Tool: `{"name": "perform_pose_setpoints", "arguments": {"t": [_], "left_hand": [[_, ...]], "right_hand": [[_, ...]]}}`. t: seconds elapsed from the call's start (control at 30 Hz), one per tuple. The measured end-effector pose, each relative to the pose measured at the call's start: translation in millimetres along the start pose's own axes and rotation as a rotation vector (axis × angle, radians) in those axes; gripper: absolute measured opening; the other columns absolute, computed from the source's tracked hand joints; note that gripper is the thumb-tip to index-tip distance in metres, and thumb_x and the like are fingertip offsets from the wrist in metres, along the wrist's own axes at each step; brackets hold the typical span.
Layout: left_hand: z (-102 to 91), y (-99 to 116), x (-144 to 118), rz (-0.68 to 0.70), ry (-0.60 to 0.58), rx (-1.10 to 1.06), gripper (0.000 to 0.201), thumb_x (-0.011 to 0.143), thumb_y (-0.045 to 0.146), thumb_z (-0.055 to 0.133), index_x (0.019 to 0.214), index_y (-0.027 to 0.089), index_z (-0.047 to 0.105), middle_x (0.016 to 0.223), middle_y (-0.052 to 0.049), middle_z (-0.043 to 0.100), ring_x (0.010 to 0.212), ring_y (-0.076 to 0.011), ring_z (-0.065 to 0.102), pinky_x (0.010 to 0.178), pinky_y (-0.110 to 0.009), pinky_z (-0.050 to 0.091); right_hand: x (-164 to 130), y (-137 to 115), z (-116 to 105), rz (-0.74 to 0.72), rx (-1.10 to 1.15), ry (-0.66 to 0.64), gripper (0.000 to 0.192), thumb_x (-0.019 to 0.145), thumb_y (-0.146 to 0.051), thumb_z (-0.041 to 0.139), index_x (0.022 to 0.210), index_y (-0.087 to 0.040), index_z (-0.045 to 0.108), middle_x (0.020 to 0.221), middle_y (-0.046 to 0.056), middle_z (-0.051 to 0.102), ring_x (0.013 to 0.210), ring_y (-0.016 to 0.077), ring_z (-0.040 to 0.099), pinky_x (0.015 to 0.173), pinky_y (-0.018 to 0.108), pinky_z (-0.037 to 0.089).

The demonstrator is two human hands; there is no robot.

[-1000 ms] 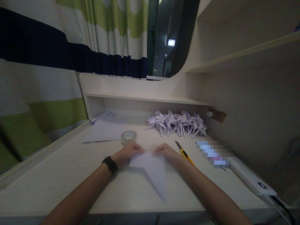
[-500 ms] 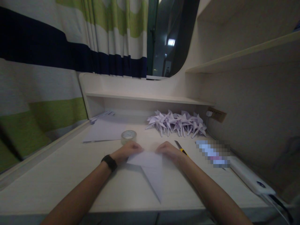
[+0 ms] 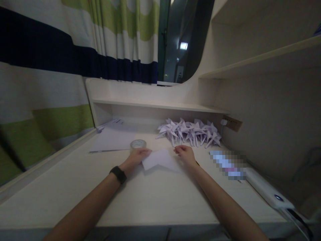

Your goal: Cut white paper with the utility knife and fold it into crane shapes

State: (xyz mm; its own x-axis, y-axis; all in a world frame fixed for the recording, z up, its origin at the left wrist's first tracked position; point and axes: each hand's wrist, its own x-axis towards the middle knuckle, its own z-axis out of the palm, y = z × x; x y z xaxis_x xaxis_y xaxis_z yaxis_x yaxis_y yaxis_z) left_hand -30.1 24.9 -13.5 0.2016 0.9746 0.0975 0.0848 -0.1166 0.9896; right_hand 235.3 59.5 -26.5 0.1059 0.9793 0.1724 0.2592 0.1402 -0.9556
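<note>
On a pale desk (image 3: 155,201), the left hand (image 3: 136,156) and right hand (image 3: 185,154) each press fingertips on an edge of a folded paper sheet (image 3: 160,160) lying flat between them. Just beyond sits a tape roll (image 3: 138,144); farther back, a row of folded paper cranes (image 3: 190,132).

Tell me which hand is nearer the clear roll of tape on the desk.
Left. The left hand lies just in front of the clear roll of tape, almost touching it; the right hand is farther right, across the folded white paper.
</note>
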Motion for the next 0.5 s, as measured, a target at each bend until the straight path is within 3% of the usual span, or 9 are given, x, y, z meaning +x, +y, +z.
{"name": "perform_pose_setpoints", "arguments": {"t": [0.1,0.23,0.5], "left_hand": [[4.3,-1.7,-1.0,-0.002,-0.048,-0.001,0.038,0.069,0.037,0.071,0.096,0.010,0.069,0.083,-0.009,0.068,0.068,-0.0172,0.059,0.058,-0.025,0.041],[6.7,-0.1,-4.0,-0.068,-0.141,-0.078,0.042,0.070,0.031,0.070,0.106,0.011,0.066,0.084,-0.008,0.067,0.070,-0.0170,0.059,0.059,-0.026,0.042],[3.3,7.7,-8.1,-0.115,-0.270,-0.183,0.046,0.068,0.026,0.073,0.111,0.012,0.063,0.091,-0.009,0.066,0.079,-0.0178,0.061,0.069,-0.028,0.046]], "right_hand": [[0.2,7.8,4.1,-0.066,-0.076,-0.003,0.027,0.072,-0.041,0.062,0.083,-0.017,0.070,0.082,0.007,0.071,0.077,0.0204,0.064,0.065,0.027,0.048],[-6.1,9.4,10.2,-0.083,-0.126,-0.054,0.037,0.071,-0.046,0.065,0.092,-0.016,0.070,0.069,0.004,0.068,0.062,0.0175,0.060,0.054,0.025,0.042],[-11.7,-3.1,8.5,0.061,0.070,-0.114,0.042,0.059,-0.042,0.075,0.089,-0.013,0.068,0.069,0.002,0.067,0.060,0.0157,0.058,0.055,0.025,0.041]]}}
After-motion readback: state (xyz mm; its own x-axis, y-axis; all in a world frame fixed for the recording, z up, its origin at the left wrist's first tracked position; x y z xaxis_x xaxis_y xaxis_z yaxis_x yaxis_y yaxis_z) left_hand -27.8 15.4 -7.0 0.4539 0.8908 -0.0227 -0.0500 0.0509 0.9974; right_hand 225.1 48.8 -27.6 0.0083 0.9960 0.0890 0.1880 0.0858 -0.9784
